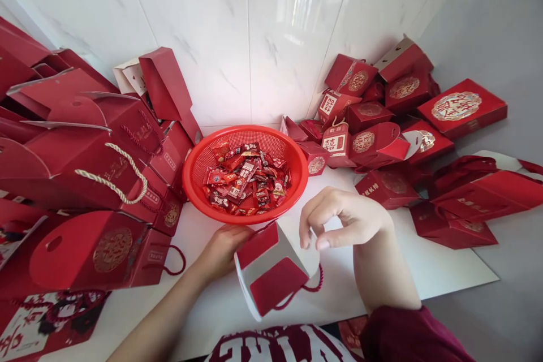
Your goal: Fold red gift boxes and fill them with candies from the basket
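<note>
The open box, red with a pale inside, was tilted over the white table, just on the near side of the plastic basket. Its flaps stood apart, and a dark red cord looped out at its right side. The left hand was against the box's left side; its fingertips were hidden, so whether they were clamped on the box I cannot tell. The right hand was bent over the rounded flap on the right, its fingers curled and the thumb near them; I cannot tell whether they pinched the flap

Beyond the box, the red basket held a loose heap of wrapped sweets. To the left of the basket, red gift boxes were piled high, several with open tops and one with a cream rope handle. To the right, more red boxes, many with gold patterns, were heaped together. Behind the basket rose a white tiled wall
</note>
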The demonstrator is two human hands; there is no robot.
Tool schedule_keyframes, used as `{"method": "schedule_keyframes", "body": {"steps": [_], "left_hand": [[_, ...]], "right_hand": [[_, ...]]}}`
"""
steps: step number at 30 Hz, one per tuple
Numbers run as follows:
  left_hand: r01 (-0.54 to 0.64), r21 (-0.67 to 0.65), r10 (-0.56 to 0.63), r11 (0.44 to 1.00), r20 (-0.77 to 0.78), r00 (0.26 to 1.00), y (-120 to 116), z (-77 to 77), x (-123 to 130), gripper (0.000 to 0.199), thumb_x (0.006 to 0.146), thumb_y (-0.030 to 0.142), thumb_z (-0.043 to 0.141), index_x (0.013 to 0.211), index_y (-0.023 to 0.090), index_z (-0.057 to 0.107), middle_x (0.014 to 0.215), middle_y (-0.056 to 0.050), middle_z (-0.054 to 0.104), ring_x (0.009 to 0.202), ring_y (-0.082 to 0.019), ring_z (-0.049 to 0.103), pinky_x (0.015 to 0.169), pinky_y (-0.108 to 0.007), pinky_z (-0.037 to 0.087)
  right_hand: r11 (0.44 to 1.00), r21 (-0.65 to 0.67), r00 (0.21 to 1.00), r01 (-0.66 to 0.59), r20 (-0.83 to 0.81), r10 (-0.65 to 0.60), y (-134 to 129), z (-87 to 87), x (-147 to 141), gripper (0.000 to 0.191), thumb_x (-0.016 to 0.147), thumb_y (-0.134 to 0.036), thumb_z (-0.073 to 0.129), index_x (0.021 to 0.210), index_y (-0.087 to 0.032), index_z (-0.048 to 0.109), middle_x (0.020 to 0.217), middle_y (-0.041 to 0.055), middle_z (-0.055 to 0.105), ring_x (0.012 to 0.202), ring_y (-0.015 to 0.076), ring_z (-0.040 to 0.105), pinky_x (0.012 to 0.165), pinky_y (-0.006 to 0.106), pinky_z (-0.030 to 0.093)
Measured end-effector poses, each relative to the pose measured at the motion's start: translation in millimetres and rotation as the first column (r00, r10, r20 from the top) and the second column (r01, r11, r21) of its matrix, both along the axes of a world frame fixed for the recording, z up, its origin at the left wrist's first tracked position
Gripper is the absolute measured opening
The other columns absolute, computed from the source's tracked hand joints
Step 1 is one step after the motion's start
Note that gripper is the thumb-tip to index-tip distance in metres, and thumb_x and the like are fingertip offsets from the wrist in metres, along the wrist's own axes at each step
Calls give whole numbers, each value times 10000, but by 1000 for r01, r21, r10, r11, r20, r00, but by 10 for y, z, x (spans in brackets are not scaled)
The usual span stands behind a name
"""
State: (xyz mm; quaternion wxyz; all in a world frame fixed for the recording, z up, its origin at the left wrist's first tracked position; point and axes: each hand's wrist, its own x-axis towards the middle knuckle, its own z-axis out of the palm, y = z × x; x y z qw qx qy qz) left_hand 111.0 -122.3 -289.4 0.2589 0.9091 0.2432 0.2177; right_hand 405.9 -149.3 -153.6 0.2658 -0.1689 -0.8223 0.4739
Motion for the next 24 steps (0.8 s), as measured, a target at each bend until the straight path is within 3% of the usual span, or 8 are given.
{"method": "schedule_keyframes", "body": {"steps": [2,4,8,12,15,18,22,24], "left_hand": [[-26,-22,25,999,-36,999,20,142,-167,211,877,137,551,962,204,732,862,-61,750,833,-191,712,755,-262,555],[-115,-9,114,993,-38,993,10,303,-331,281,858,66,478,914,198,720,817,-31,735,766,-158,693,702,-233,533],[-255,35,250,966,114,962,-147,636,-457,283,895,54,471,996,208,685,957,-21,731,892,-148,680,834,-248,526],[-56,50,51,997,95,994,-376,850,-299,296,921,110,524,1141,240,674,1141,-61,685,1058,-197,639,935,-325,518],[39,-11,-38,999,10,999,-476,851,-189,264,954,172,524,1135,254,698,1101,-62,670,966,-181,647,853,-297,531],[32,-114,-36,993,-34,999,-522,775,-190,254,997,214,481,1024,232,733,944,-47,660,809,-142,634,739,-256,514],[-61,-211,71,976,44,996,-592,668,-289,208,989,200,509,951,207,713,858,-25,645,763,-124,615,706,-242,491],[-133,-234,159,963,96,983,-636,616,-334,164,975,187,533,928,204,689,851,-17,640,766,-120,611,708,-238,484]], "right_hand": [[1000,-5,992,27,121,-26,-19,-26,-90,243,929,-290,636,731,-153,670,857,98,747,775,163,689,726,273,514],[990,46,950,131,280,-139,-50,-50,-151,221,944,-303,621,812,-152,713,849,74,748,771,159,680,745,275,501],[954,181,846,239,444,-296,-109,-93,-243,278,988,-316,555,821,-163,717,771,29,714,667,137,615,658,264,447],[949,219,829,225,469,-305,-199,-127,-378,214,988,-245,539,869,-190,708,790,13,701,687,148,609,671,271,445],[959,170,851,225,446,-279,-309,-178,-493,208,984,-192,510,974,-216,716,858,19,718,734,168,638,693,282,466],[948,137,854,286,411,-317,-442,-275,-551,233,977,-175,491,1018,-233,712,884,24,720,739,175,650,685,284,476],[910,180,796,373,443,-414,-623,-396,-499,247,997,-177,458,1133,-233,657,991,34,709,807,179,657,719,294,482],[908,183,805,378,419,-420,-702,-432,-452,226,1016,-210,458,1154,-225,636,1014,36,699,837,173,652,745,294,482]]}}
